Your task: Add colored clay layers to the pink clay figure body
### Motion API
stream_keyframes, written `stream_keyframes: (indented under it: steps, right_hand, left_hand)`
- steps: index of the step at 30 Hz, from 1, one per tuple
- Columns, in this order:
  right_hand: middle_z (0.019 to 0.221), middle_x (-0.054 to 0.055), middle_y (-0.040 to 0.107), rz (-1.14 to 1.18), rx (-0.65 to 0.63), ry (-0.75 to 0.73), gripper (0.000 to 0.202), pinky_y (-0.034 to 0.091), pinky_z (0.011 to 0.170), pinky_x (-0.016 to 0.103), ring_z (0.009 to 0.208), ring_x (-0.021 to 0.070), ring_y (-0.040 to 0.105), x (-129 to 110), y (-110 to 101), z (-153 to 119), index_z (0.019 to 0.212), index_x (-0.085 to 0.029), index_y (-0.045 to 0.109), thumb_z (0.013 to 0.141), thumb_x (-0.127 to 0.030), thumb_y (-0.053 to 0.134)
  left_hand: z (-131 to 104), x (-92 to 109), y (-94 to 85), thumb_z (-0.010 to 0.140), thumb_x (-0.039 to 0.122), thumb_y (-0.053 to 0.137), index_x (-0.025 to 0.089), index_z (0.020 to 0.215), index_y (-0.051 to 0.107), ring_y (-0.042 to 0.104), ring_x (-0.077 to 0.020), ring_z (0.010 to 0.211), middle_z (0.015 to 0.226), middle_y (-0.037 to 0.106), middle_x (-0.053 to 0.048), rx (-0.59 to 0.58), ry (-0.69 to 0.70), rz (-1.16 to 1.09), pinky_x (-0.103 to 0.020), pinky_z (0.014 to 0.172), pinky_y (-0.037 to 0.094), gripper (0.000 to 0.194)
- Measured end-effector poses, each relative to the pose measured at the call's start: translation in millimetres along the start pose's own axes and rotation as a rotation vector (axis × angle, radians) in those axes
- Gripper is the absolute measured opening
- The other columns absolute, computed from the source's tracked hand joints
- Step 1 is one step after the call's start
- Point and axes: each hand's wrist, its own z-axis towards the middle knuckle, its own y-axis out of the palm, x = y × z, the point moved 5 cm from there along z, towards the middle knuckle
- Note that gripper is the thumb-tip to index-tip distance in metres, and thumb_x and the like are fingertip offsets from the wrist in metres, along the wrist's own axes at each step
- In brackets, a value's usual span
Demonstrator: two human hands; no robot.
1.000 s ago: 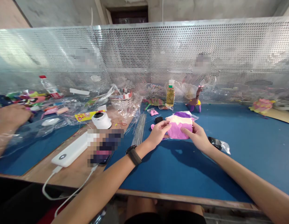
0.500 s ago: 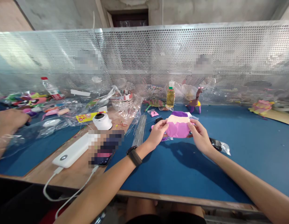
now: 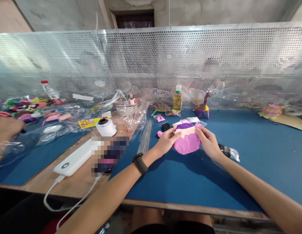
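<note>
Head-worn view, looking forward and down, blue table (image 3: 250, 156) close

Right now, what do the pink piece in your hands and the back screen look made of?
The pink, cream and purple piece looks like soft matte clay or foam, hard to say which: it bulges rounded between the left hand and right hand. The back screen looks like shiny perforated sheet metal, with even round holes.
</note>
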Motion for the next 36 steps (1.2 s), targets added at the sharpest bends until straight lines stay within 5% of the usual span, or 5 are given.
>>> stream_keyframes:
  steps: [9,17,24,28,36]
  right_hand:
    - [0.088,0.007,0.074,0.317,-0.285,0.418,0.052,0.056,0.066,0.037,0.079,0.0252,0.067,22.6,21.1,-9.2,0.111,-0.023,0.071,0.094,-0.066,0.049]
    - [0.122,0.008,0.072,0.563,-0.508,0.527,0.047,0.058,0.085,0.04,0.107,0.0257,0.069,0.5,51.8,-36.3,0.131,-0.029,0.061,0.1,-0.056,0.039]
    - [0.116,0.012,0.074,0.702,-0.299,0.567,0.051,0.058,0.076,0.041,0.101,0.029,0.07,5.6,27.8,-16.5,0.123,-0.025,0.064,0.094,-0.056,0.035]
    - [0.117,0.012,0.074,0.73,-0.165,0.529,0.052,0.057,0.082,0.043,0.104,0.0294,0.069,10.6,15.3,-6.9,0.124,-0.024,0.064,0.094,-0.056,0.037]
    - [0.11,0.012,0.077,0.744,-0.135,0.64,0.053,0.059,0.074,0.038,0.094,0.0268,0.073,10.4,23.3,-10.4,0.124,-0.022,0.065,0.098,-0.056,0.035]
  left_hand:
    - [-1.9,7.2,0.0,0.081,0.058,0.074,0.017,0.111,0.071,0.06,-0.0144,0.071,0.088,0.069,-0.004,-0.021,0.069,-0.044,-0.025,0.062,0.049,0.051]
    - [-0.5,6.5,-2.9,0.097,0.045,0.059,0.015,0.111,0.073,0.065,-0.0212,0.1,0.11,0.069,-0.011,0.123,0.351,0.42,-0.031,0.09,0.051,0.036]
    - [3.0,21.3,-26.1,0.102,0.026,0.045,0.017,0.124,0.067,0.063,-0.0217,0.11,0.119,0.064,-0.012,0.257,0.504,0.856,-0.036,0.1,0.051,0.032]
    - [8.1,10.3,-42.9,0.098,0.028,0.05,0.015,0.131,0.062,0.061,-0.0272,0.111,0.124,0.06,-0.016,0.23,0.344,1.217,-0.042,0.098,0.051,0.037]
    - [6.0,7.0,-32.5,0.1,0.031,0.048,0.018,0.134,0.062,0.055,-0.0296,0.122,0.132,0.061,-0.014,0.138,0.401,1.391,-0.046,0.108,0.042,0.039]
